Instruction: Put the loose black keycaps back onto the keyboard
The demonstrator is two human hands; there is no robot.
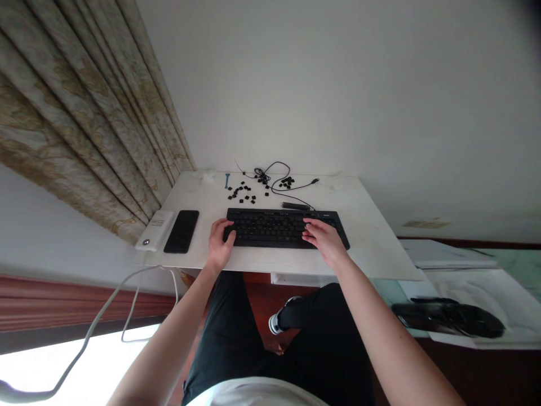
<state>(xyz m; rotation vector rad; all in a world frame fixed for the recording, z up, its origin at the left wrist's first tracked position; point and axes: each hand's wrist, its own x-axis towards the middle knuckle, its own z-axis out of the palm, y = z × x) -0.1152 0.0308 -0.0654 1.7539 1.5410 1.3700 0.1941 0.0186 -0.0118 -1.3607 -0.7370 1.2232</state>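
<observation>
A black keyboard [270, 239] lies flat near the front of the white table, with some uneven spots among its keys. My left hand [220, 242] grips its left end, thumb on top and fingers curled at the edge. Over the right part of the keys, my right hand [323, 238] has its fingers drawn together; whether a small piece sits between them is too small to tell. Behind the keyboard are several loose black keycaps [247, 198] and a second cluster of keycaps [287, 181]. A small blue tool [227, 180] lies left of them.
A coiled black cable [281, 163] ends in a USB plug [315, 181]. Behind the keyboard rests a narrow black bar [296, 206]. At left are a black phone [181, 232] and a white box-like device [154, 231]. The table [376, 237] meets a wall; a curtain [84, 84] hangs left.
</observation>
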